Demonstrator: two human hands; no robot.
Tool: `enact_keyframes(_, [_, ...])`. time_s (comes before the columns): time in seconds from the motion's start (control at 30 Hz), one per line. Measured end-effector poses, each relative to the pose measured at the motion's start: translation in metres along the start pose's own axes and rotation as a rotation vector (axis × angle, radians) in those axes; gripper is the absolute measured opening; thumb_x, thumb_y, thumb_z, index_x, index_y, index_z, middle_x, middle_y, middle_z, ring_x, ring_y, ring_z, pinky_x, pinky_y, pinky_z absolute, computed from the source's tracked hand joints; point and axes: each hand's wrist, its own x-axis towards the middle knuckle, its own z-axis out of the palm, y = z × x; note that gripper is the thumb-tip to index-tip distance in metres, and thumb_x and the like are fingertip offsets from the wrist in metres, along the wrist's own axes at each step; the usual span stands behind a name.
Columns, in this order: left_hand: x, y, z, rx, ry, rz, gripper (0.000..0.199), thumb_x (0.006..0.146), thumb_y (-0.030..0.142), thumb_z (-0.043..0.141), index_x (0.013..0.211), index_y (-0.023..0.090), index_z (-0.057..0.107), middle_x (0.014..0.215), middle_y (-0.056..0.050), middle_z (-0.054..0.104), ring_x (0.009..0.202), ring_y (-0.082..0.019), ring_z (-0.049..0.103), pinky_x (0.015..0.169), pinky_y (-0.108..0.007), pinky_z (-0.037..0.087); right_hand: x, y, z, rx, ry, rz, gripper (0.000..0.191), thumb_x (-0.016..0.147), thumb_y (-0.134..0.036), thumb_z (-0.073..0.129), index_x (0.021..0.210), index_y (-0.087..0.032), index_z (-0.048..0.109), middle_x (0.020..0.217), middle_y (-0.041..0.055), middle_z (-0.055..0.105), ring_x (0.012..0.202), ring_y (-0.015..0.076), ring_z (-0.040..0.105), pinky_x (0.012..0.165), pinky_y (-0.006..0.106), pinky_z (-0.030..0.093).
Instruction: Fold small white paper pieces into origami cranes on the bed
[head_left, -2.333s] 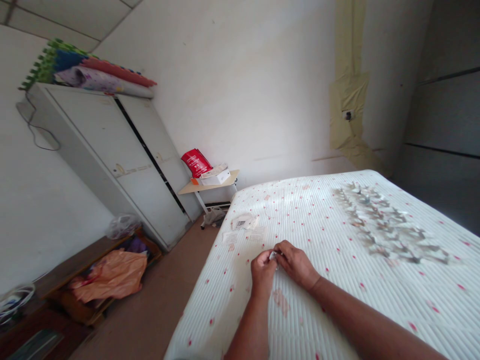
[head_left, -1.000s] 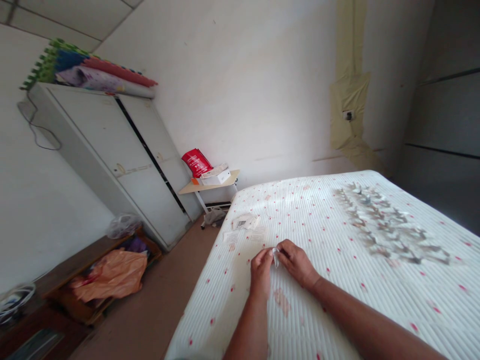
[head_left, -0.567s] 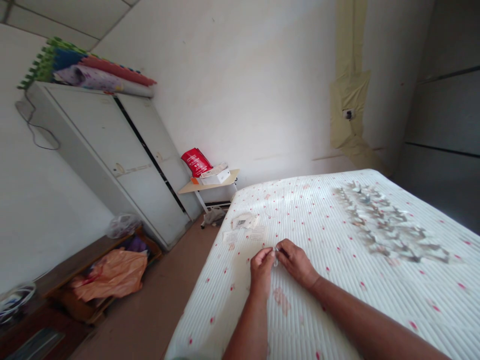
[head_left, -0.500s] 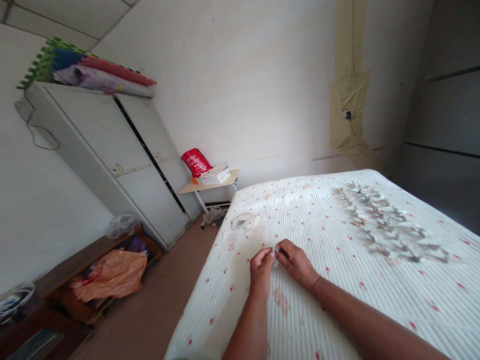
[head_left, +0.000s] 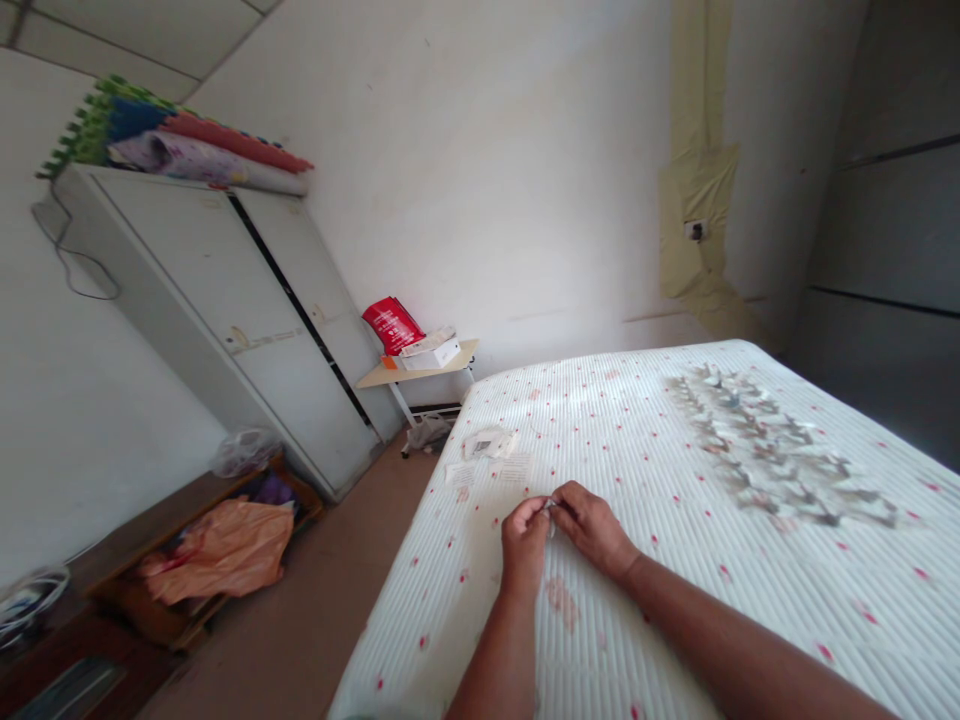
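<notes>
Above the near part of the mattress, my left hand (head_left: 525,535) and my right hand (head_left: 594,525) meet, fingertips almost touching. Both pinch a small folded piece of paper (head_left: 551,507), pale greyish, mostly hidden by the fingers. Off to the right lie rows of small folded paper figures (head_left: 780,440) with pointed ends, perhaps birds, too blurred to be sure. Beyond my left hand, flat printed paper slips (head_left: 516,467) rest beside a crumpled clear plastic bag (head_left: 489,441).
The mattress (head_left: 615,620) has a white ribbed cover with small red flowers. Behind it, a small table (head_left: 457,357) holds a red bag (head_left: 392,325) and a white box (head_left: 431,352). A grey locker (head_left: 247,290) stands left, above a low wooden bench (head_left: 127,530) with an orange plastic bag (head_left: 225,548).
My left hand has shifted very slightly to the right, its fingers curling more around the paper. The paper's lower end looks narrower between the hands. Everything else stays put.
</notes>
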Motion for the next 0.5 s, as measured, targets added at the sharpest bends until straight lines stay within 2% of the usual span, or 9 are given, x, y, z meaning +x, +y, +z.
enact_keyframes(0.5, [0.0003, -0.0013, 0.0001, 0.021, -0.05, 0.0, 0.027, 0.062, 0.017, 0.058, 0.085, 0.01, 0.068, 0.077, -0.007, 0.068, 0.073, -0.019, 0.061, 0.07, -0.027, 0.046, 0.0005, 0.0035, 0.0025, -0.052, -0.003, -0.008, 0.01, 0.081, -0.016, 0.043, 0.076, -0.019, 0.052, 0.073, 0.0012, 0.055, 0.066, 0.0124, 0.054, 0.062, 0.024, 0.043])
